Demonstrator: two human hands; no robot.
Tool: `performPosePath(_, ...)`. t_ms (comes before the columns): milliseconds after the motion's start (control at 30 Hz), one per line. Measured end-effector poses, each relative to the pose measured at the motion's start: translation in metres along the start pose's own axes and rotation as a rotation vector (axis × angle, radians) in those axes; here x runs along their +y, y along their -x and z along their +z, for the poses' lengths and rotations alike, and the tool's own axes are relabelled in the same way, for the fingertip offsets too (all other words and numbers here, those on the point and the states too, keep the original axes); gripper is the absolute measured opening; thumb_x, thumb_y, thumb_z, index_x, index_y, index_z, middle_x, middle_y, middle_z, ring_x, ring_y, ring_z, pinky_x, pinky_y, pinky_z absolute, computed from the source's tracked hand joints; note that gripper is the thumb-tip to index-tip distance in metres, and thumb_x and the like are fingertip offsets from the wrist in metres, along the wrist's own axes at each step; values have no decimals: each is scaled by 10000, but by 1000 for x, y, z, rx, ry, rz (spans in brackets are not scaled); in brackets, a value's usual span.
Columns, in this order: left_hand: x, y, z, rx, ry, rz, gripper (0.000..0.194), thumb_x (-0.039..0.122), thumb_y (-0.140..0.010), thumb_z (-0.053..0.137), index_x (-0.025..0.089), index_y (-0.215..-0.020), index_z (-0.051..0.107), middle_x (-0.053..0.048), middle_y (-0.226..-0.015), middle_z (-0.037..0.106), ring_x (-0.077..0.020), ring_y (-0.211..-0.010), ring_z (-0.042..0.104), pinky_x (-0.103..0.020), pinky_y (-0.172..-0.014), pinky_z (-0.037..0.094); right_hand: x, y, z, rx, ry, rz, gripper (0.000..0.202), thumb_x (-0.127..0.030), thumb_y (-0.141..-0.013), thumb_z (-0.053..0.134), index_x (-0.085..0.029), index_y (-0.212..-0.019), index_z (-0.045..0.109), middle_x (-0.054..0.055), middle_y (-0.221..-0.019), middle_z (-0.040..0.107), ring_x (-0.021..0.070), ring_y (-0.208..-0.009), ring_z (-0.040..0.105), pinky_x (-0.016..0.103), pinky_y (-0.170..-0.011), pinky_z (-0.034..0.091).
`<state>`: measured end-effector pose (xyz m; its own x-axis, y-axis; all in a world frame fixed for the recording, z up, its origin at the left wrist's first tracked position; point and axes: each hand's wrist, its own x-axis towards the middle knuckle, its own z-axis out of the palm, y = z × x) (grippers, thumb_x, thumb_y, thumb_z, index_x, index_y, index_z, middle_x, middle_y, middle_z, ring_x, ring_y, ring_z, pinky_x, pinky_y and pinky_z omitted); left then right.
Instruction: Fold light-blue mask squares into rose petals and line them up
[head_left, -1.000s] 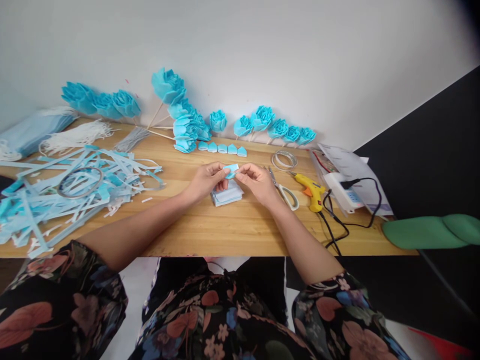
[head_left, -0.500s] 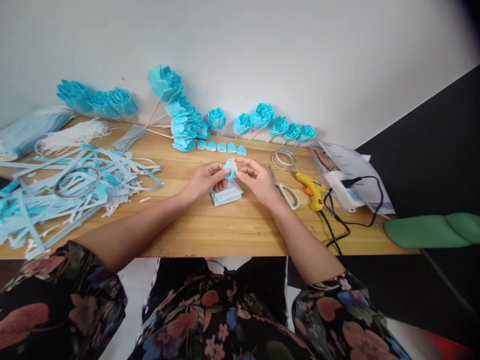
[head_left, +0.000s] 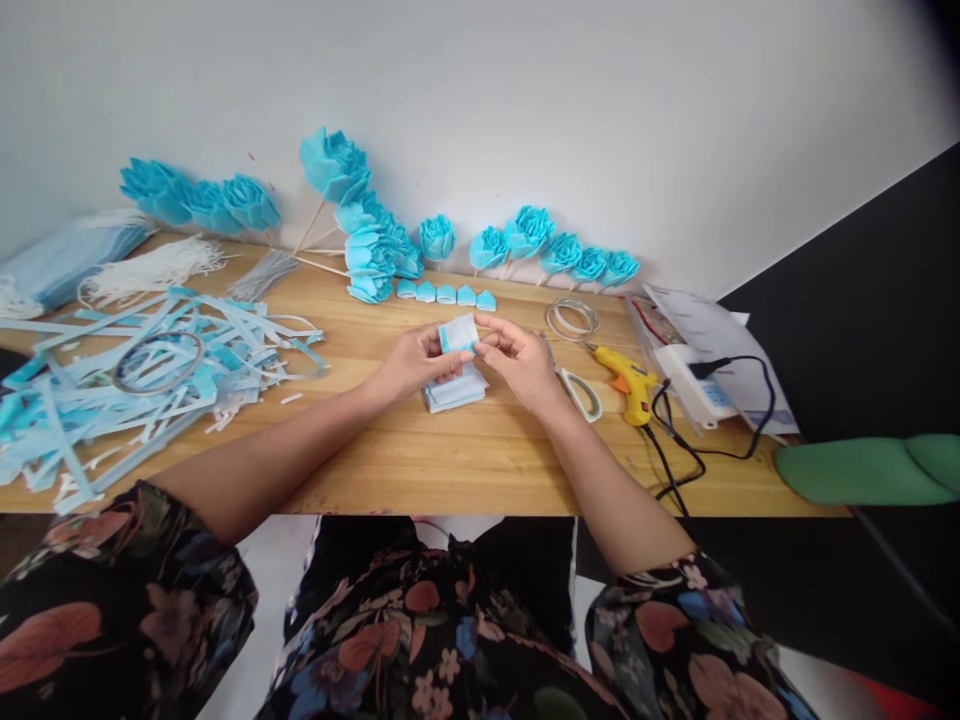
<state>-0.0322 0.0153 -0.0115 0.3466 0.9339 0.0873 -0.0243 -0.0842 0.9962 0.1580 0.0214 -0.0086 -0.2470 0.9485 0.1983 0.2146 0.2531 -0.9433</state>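
Between both hands is a small square of mask fabric (head_left: 458,332), pale on its face with a blue fold along the lower edge. My left hand (head_left: 411,362) pinches its left and lower side. My right hand (head_left: 517,362) has thumb and fingers closed at its right edge. Just beneath them, a stack of cut fabric pieces (head_left: 456,392) lies on the wooden table (head_left: 420,465). Beyond the hands, several small folded blue petals (head_left: 446,294) stand in a row.
Blue fabric flowers (head_left: 530,232) on sticks lean along the wall. Fabric strips (head_left: 172,380) are heaped at left near folded masks (head_left: 71,262). To the right are scissors (head_left: 582,394), a tape roll (head_left: 573,318), a yellow glue gun (head_left: 630,385) with its cord, and a power strip (head_left: 696,385).
The fabric piece was folded to a point half a second ago; now it is opened out into a flatter square with its pale face showing. Both hands stay in nearly the same place.
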Motion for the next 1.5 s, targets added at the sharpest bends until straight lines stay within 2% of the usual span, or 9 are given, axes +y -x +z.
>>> performPosePath(300,8,1,1,-5,-8,-87,146,214,-812,681,141,-753,569,15,-587,624,-74,-487,544,-199,-506,446,5,0,2,-79,-64,14,445,-428,-783,710,-212,-1170,663,11,-849,682,140,-720,594,268,-656,484)
performPosePath(433,14,2,1,-12,-10,-94,111,179,-771,673,139,-747,573,32,-593,595,-74,-516,527,-194,-508,412,1,2,2,-80,-3,-27,222,-394,-795,695,-192,-879,661,-26,-715,580,108,-635,505,238,-587,404)
performPosePath(533,13,1,0,11,7,-56,129,190,-726,702,131,-745,588,36,-644,586,-69,-571,519,-187,-540,400,0,3,1,-71,20,-30,266,-397,-795,699,-186,-698,570,-49,-628,485,89,-579,428,231,-549,342)
performPosePath(667,10,1,-1,58,-17,-24,173,237,-730,710,139,-719,568,42,-640,541,-63,-561,480,-188,-531,383,2,2,3,-95,-85,25,265,-426,-776,719,-194,-803,592,-32,-700,565,107,-632,500,239,-596,399)
performPosePath(867,9,4,1,16,29,-34,229,335,-762,726,140,-785,607,25,-643,573,-81,-555,523,-205,-530,413,3,1,7,-43,-199,50,323,-449,-747,750,-202,-864,578,-34,-732,594,109,-655,537,237,-623,416)
performPosePath(967,8,4,2,39,20,-66,246,340,-784,712,134,-685,623,18,-589,568,-79,-537,511,-203,-530,410,3,1,9,-61,-199,64,318,-452,-751,754,-205,-843,575,-34,-723,595,117,-663,546,241,-622,416)
performPosePath(1067,8,4,2,55,29,-104,250,312,-818,676,129,-650,642,8,-576,587,-76,-526,513,-201,-541,425,2,2,8,-30,-177,56,286,-436,-765,751,-203,-826,599,-35,-718,594,116,-675,545,242,-640,424)
performPosePath(1267,9,6,3,-87,-62,-184,241,264,-836,642,133,-634,637,4,-555,595,-80,-501,532,-188,-503,416,-2,4,3,-28,-49,-20,323,-414,-768,746,-222,-1019,681,0,-915,675,136,-776,590,260,-703,470)
performPosePath(1500,10,8,4,-118,-58,-154,267,311,-826,663,144,-620,630,9,-545,594,-78,-478,526,-184,-477,408,-6,7,4,25,127,-150,156,-361,-806,709,-225,-881,708,-9,-797,693,137,-683,584,270,-653,468)
